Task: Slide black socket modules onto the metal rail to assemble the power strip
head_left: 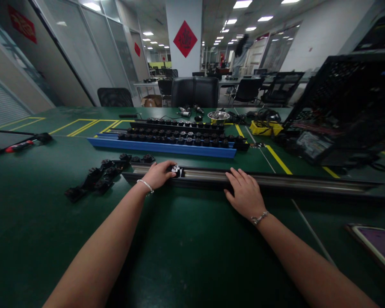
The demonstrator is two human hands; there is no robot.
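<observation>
A long black rail (288,183) with a metallic inner channel lies across the green table in front of me. My left hand (158,175) is at its left part, thumb and forefinger closed about a small black-and-white module (177,170) that sits in the channel. Some of that module is covered by my fingers. Further right, my right hand (246,192) grips the rail, fingers over the channel and thumb at the near side. Several loose black modules (106,173) lie in a cluster beside the rail's left end.
Beyond the rail, a blue rail (162,147) stands before rows of black modules (179,136). A metal bowl (218,116), a yellow box (265,128) and a black open-framed case (336,111) are farther off. A phone (377,241) lies near right, a red-handled tool (21,146) left.
</observation>
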